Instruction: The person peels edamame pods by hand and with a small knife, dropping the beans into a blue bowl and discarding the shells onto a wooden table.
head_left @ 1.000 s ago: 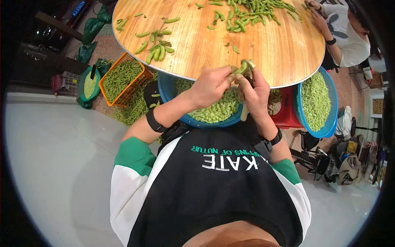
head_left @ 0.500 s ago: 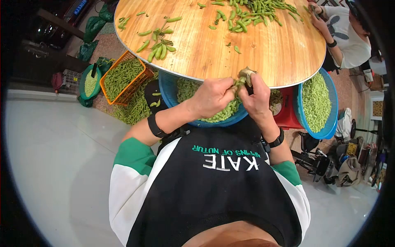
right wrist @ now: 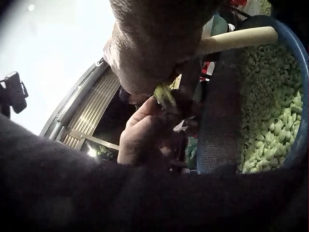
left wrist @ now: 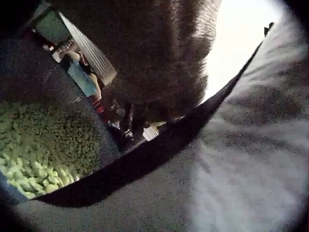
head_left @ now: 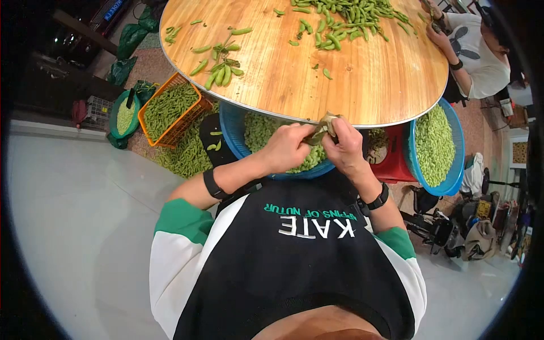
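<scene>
Both hands meet at the table's near edge, over a blue basin (head_left: 228, 131) of shelled pale-green beans. My left hand (head_left: 283, 148) pinches a green bean pod (right wrist: 166, 94), which shows between the hands in the right wrist view. My right hand (head_left: 347, 146) grips a crumpled clump of brownish-green pod husks (head_left: 325, 128). A pale, rounded tool handle (right wrist: 239, 40) juts from the right hand over the basin; its working end is hidden. In the left wrist view the left hand (left wrist: 154, 53) is a dark shape covering its fingers.
Green pods (head_left: 354, 20) lie heaped on the round wooden table (head_left: 272, 73), with a smaller bunch (head_left: 221, 73) at left. An orange crate (head_left: 198, 105) of pods stands left; another blue basin (head_left: 460, 147) of beans stands right. Another person (head_left: 476, 51) sits at the far right.
Both hands have come slightly down toward the body. The husk clump shows more brown and crumpled; the green pod seen between the fingers earlier is less visible in the head view.
</scene>
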The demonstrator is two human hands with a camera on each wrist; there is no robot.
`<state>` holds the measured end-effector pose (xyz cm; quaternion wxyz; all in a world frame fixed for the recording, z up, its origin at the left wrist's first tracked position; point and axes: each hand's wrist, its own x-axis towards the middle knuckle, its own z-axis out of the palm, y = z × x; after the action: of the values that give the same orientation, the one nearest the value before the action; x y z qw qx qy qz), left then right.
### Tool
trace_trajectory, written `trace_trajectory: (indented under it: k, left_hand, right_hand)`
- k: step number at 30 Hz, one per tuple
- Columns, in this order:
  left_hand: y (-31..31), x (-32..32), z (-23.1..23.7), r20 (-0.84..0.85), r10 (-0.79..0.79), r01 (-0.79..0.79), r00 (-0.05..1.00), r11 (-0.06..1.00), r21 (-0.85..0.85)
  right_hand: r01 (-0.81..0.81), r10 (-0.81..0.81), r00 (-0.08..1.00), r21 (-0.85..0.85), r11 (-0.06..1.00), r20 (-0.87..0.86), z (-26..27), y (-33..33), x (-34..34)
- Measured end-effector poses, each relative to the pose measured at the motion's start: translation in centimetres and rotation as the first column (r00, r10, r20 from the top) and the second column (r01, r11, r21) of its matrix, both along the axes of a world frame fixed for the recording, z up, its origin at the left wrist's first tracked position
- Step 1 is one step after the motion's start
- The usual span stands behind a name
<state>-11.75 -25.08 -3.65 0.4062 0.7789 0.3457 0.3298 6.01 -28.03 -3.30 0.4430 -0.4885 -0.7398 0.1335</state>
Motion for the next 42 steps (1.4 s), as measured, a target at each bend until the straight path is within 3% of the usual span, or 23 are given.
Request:
trace_trajectory:
  k: [1, 2, 4, 8, 9, 10, 12, 14, 16, 20, 22, 23, 25, 26, 28, 32, 34, 35, 37, 38, 40, 41, 42]
  left_hand:
    - [-0.2, -0.1, 0.1, -0.029, -0.002, 0.007, 1.000, 0.985, 0.174]
    - [-0.4, -0.1, 0.6, -0.030, -0.004, 0.009, 1.000, 0.985, 0.172]
    - [-0.8, 0.0, 2.0, 0.093, -0.005, 0.013, 0.996, 0.996, -0.088]
    - [0.4, -0.8, 3.3, 0.115, 0.023, 0.013, 0.993, 0.952, -0.304]
    - [1.5, -1.5, 3.5, 0.045, 0.002, -0.002, 0.999, 1.000, 0.015]
    - [2.7, -2.2, 3.8, -0.027, 0.003, 0.006, 1.000, 0.943, 0.332]
    - [5.7, -3.4, 4.8, -0.153, 0.175, -0.085, 0.973, 0.881, 0.466]
    - [10.0, -4.2, 4.3, -0.298, 0.303, -0.052, 0.905, 0.776, 0.629]
    - [12.9, -3.7, 4.3, -0.413, 0.398, -0.048, 0.819, 0.765, 0.642]
    - [20.5, -0.7, 3.9, -0.471, 0.322, -0.001, 0.821, 0.826, 0.564]
    - [23.2, 1.3, 5.3, -0.812, 0.247, 0.075, 0.528, 0.940, 0.334]
    - [24.4, 1.8, 5.1, -0.809, 0.249, 0.079, 0.532, 0.937, 0.340]
    - [26.7, 2.5, 3.9, -0.602, 0.422, 0.066, 0.678, 0.780, 0.622]
    - [27.8, 3.0, 3.3, -0.600, 0.423, 0.069, 0.679, 0.776, 0.626]
    - [29.1, 3.8, 1.9, -0.403, 0.276, 0.049, 0.873, 0.771, 0.635]
    - [29.5, 4.4, 0.8, -0.427, 0.244, 0.128, 0.871, 0.724, 0.677]
    - [29.3, 4.0, 1.1, -0.548, 0.188, 0.211, 0.815, 0.784, 0.584]
    - [28.5, 3.9, 1.6, -0.550, 0.185, 0.214, 0.814, 0.785, 0.581]
    - [25.3, 3.4, 3.0, -0.338, 0.217, -0.067, 0.916, 0.912, 0.404]
    - [24.1, 3.0, 3.4, -0.341, 0.213, -0.064, 0.916, 0.914, 0.400]
    - [22.1, 2.2, 3.9, -0.127, 0.093, -0.062, 0.987, 0.971, 0.231]
    - [20.7, 2.0, 4.0, -0.127, 0.088, -0.057, 0.988, 0.972, 0.226]
    - [19.3, 1.8, 3.9, -0.010, 0.007, -0.007, 1.000, 0.995, -0.097]
  right_hand:
    - [0.010, -0.010, 1.000, -0.005, 1.000, -0.011, -0.2, -0.1, 0.1]
    - [0.012, -0.012, 1.000, -0.006, 1.000, -0.011, -0.2, -0.2, 0.1]
    - [0.029, -0.029, 0.999, -0.008, 1.000, -0.036, -0.3, -0.3, 0.0]
    - [0.035, -0.048, 0.987, -0.090, 0.995, -0.154, 1.2, -0.4, -0.4]
    - [0.032, -0.050, 0.977, -0.093, 0.995, -0.208, 1.4, -0.3, -0.3]
    - [0.028, -0.053, 0.964, -0.098, 0.995, -0.261, 1.5, -0.3, -0.1]
    - [-0.026, 0.000, 0.982, -0.138, 0.990, -0.189, 1.3, -0.7, 0.2]
    - [-0.189, 0.188, 0.982, -0.163, 0.968, -0.022, 1.1, -1.1, 0.2]
    - [-0.221, 0.230, 0.973, -0.198, 0.955, 0.025, 1.3, -1.2, -0.1]
    - [-0.297, 0.316, 0.938, -0.143, 0.944, 0.141, 1.6, -0.9, -0.3]
    - [-0.308, 0.329, 0.934, -0.154, 0.939, 0.137, 1.4, -0.7, 0.0]
    - [-0.298, 0.313, 0.946, -0.159, 0.941, 0.078, 1.8, -0.7, 0.0]
    - [-0.277, 0.294, 0.955, -0.230, 0.933, 0.042, 2.0, -1.0, 0.6]
    - [-0.261, 0.273, 0.962, -0.305, 0.916, -0.002, 2.1, -0.9, 0.8]
    - [-0.255, 0.264, 0.964, -0.298, 0.920, -0.010, 1.9, -0.8, 1.0]
    - [-0.295, 0.237, 0.948, -0.315, 0.902, -0.211, 0.6, -0.5, 0.9]
    - [-0.319, 0.223, 0.925, -0.307, 0.897, -0.309, 1.1, -0.4, 0.8]
    - [-0.323, 0.133, 0.899, -0.426, 0.845, -0.417, 2.1, -0.5, 0.9]
    - [-0.336, -0.016, 0.837, -0.537, 0.774, -0.547, 2.6, -0.2, 0.8]
    - [-0.335, -0.020, 0.836, -0.539, 0.773, -0.549, 2.8, 0.1, 0.8]
    - [-0.362, -0.154, 0.686, -0.517, 0.776, -0.711, 3.3, 0.9, 1.0]
    - [-0.384, -0.145, 0.600, -0.443, 0.810, -0.786, 3.1, 1.4, 0.8]
    - [-0.381, -0.151, 0.600, -0.447, 0.809, -0.785, 3.2, 1.9, 0.7]
